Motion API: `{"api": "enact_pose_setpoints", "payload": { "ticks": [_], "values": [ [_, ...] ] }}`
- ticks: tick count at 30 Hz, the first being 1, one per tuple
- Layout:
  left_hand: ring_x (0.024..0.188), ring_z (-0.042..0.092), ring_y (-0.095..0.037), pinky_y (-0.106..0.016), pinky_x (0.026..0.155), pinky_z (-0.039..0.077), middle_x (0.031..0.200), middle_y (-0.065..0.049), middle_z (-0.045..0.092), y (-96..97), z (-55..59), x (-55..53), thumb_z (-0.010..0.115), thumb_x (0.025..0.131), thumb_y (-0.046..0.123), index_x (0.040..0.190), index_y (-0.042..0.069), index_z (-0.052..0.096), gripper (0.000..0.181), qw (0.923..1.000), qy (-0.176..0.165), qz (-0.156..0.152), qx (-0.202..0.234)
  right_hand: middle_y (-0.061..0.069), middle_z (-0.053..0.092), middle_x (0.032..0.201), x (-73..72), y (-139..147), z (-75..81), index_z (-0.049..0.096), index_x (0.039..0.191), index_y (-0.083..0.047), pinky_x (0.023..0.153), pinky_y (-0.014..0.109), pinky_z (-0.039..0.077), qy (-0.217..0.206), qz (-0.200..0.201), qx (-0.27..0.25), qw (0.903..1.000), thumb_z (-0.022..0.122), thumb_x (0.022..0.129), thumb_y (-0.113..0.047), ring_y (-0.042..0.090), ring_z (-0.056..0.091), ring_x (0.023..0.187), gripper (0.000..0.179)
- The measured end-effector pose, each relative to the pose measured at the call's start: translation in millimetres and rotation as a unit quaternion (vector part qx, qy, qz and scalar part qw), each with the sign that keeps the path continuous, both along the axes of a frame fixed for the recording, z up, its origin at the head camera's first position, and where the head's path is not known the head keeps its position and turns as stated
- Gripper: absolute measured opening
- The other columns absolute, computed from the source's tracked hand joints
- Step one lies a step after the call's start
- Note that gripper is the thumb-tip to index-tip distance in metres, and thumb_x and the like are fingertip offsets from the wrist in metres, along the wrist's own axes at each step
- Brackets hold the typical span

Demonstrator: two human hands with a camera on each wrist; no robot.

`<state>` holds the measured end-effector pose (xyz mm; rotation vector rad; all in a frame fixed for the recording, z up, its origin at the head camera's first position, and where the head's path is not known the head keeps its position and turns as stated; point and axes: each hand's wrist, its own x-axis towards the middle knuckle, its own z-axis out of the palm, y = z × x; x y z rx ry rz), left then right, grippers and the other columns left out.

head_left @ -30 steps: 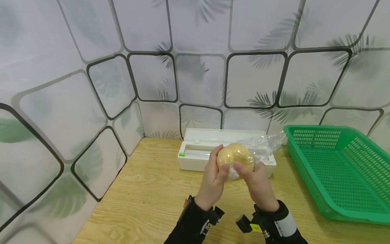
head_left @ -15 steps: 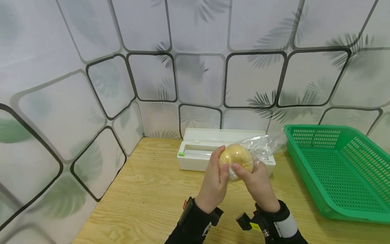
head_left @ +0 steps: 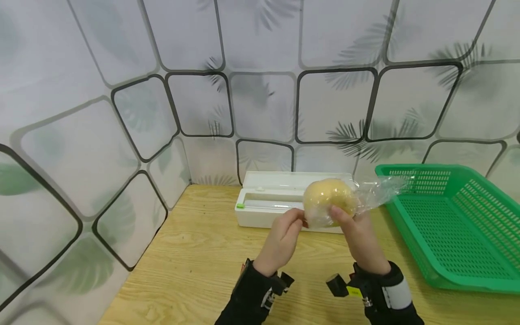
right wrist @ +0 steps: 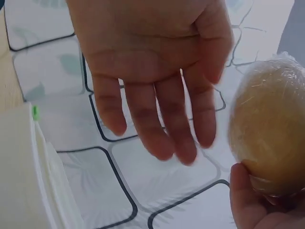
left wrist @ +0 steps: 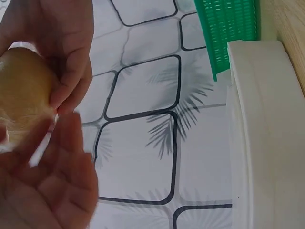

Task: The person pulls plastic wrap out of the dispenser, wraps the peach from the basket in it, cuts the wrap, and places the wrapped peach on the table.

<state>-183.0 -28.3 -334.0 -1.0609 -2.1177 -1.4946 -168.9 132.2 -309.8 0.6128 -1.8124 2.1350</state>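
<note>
A smooth, pale-yellow round thing [head_left: 328, 196], wrapped in clear plastic film, is held up in my right hand [head_left: 361, 237], thumb across its front. Loose film [head_left: 378, 192] trails off to its right. My left hand [head_left: 280, 239] is at its lower left side. In the right wrist view, the left hand [right wrist: 152, 71] shows fairly straight, spread fingers, apart from the wrapped round thing [right wrist: 269, 126]. The left wrist view has the left fingers blurred, beside the right hand [left wrist: 59, 43] gripping it. Behind the hands stands a white cling film dispenser [head_left: 257, 216], lid up.
A green slider [head_left: 240, 206] sits at the dispenser's left end. To the right stands a green plastic basket [head_left: 418, 243] with slatted walls. The wooden table [head_left: 195, 253] meets a patterned cloth backdrop [head_left: 264, 108] at the back and left.
Earlier both hands gripped the wrapped round thing. Now the left hand has let go and drawn down slightly, while the right hand has carried it a little right and up.
</note>
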Motion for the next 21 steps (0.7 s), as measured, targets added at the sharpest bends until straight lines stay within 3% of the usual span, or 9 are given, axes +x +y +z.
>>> {"api": "enact_pose_setpoints", "payload": {
  "ticks": [3,7,10,13,15,21],
  "values": [
    [0.079,0.055,-0.013,-0.02,0.066,0.046,0.086,-0.008,0.059,-0.6,2.4,2.1,0.044,0.089,0.006,0.095,0.0,0.058,0.016,0.9992,0.008,-0.034,-0.017,0.009,0.047,0.107,-0.3,-0.8,-0.4,0.04,0.119,-0.006,0.082,0.026,0.043,0.001,0.048,-0.06,0.9971,0.048,0.09,-0.008,0.015,0.048,0.093,0.031],
    [0.084,0.054,-0.012,-0.021,0.069,0.046,0.089,-0.008,0.058,-1.3,2.7,2.2,0.048,0.092,0.019,0.097,0.001,0.056,0.02,0.9959,0.064,-0.063,-0.013,0.007,0.047,0.106,-1.3,-1.7,-2.1,0.04,0.12,-0.006,0.079,0.026,0.045,-0.011,0.089,-0.094,0.9915,0.043,0.093,-0.014,0.013,0.05,0.09,0.028],
    [0.079,0.054,-0.013,-0.022,0.066,0.047,0.085,-0.007,0.057,-3.0,1.9,-0.9,0.046,0.093,0.027,0.091,0.004,0.055,0.026,0.9935,0.106,-0.04,0.012,0.006,0.048,0.107,-3.1,-2.8,-4.4,0.039,0.121,-0.008,0.08,0.027,0.046,-0.026,0.131,-0.126,0.9831,0.039,0.094,-0.018,0.013,0.051,0.091,0.028],
    [0.07,0.052,-0.013,-0.021,0.061,0.045,0.077,-0.006,0.054,-4.8,0.5,-4.2,0.044,0.091,0.031,0.082,0.005,0.052,0.029,0.992,0.12,0.003,0.037,0.006,0.046,0.11,-4.3,-4.8,-6.7,0.036,0.122,-0.01,0.082,0.028,0.045,-0.05,0.169,-0.157,0.9716,0.037,0.095,-0.021,0.013,0.051,0.094,0.03],
    [0.065,0.05,-0.012,-0.018,0.059,0.043,0.073,-0.005,0.053,-6.0,0.1,-5.3,0.043,0.089,0.032,0.079,0.005,0.05,0.03,0.9915,0.12,0.025,0.043,0.005,0.044,0.11,-4.3,-7.0,-7.5,0.034,0.122,-0.011,0.082,0.029,0.045,-0.067,0.175,-0.164,0.9684,0.036,0.094,-0.022,0.013,0.051,0.094,0.029],
    [0.061,0.048,-0.011,-0.017,0.057,0.04,0.068,-0.004,0.054,-10.0,2.4,-3.7,0.038,0.089,0.035,0.077,0.002,0.056,0.039,0.99,0.131,0.049,0.017,0.007,0.045,0.109,-1.8,-12.1,-7.0,0.035,0.122,-0.01,0.08,0.029,0.046,-0.062,0.118,-0.113,0.9846,0.038,0.094,-0.02,0.013,0.051,0.091,0.029]
  ]
}}
